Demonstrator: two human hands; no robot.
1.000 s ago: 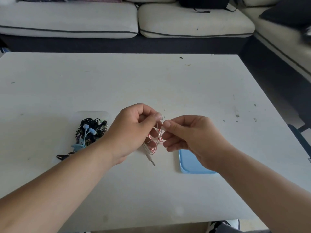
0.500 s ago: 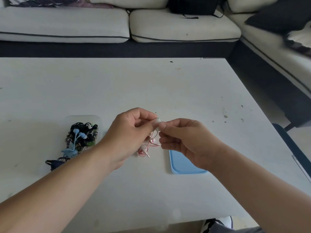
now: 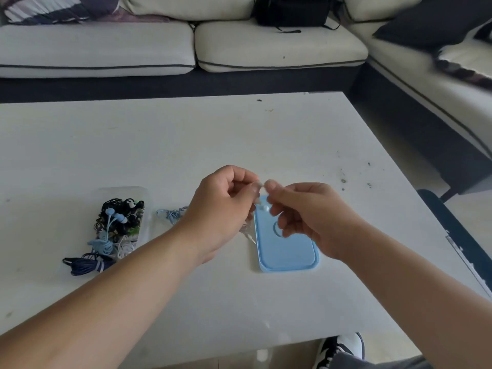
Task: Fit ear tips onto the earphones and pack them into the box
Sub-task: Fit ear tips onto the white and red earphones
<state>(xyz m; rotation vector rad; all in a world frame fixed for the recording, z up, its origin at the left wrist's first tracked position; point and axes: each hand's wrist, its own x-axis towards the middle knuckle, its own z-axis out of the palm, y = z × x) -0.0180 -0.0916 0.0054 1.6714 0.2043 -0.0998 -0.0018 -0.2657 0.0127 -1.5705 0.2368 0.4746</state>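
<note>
Above far end of blue lid [image 3: 287, 251]: your left hand [image 3: 221, 209] and right hand [image 3: 314, 217] both pinched the earphone [image 3: 259, 185] from opposite sides, axis left-right; ear tip too blurred to tell.

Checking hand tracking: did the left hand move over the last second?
Yes: left hand moved right, away from the clear plastic earphone box, toward the light-blue rectangular lid.

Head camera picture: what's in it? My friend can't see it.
The left hand and right hand pinch a small pale earphone piece together above a white table. A blue lid lies flat under them, and a clear box of tangled earphones sits to the left.
</note>
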